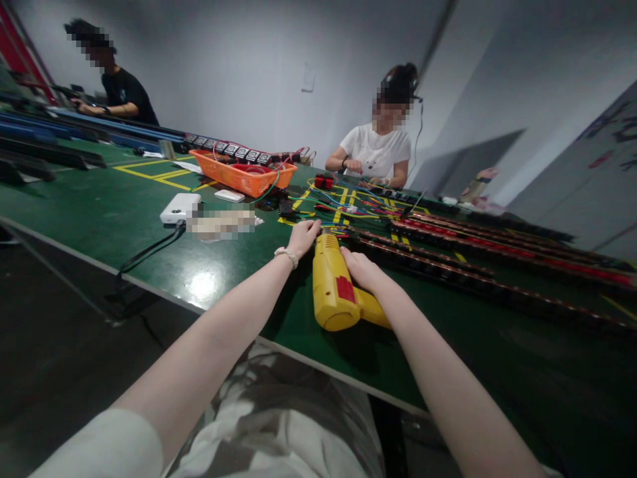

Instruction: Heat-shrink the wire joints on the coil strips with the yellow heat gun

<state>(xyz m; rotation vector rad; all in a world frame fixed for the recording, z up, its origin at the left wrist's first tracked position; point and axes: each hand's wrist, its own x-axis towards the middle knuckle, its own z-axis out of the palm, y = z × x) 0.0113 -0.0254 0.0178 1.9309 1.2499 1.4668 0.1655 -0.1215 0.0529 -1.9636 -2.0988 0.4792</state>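
Observation:
A yellow heat gun with a red patch is in front of me, its nozzle pointing away and its handle out to the right. Beside the nozzle, my left hand has its fingers pinched together by some thin wires; what is between the fingertips is too small to make out. My right hand is curled against the right side of the gun's body, beyond the handle. Its fingertips are hidden behind the gun, and so is anything they hold.
An orange basket with parts stands on the green table. Left of my hands are a white device with a black cable and a blurred packet. Long dark strips lie to the right. A co-worker sits opposite, another far left.

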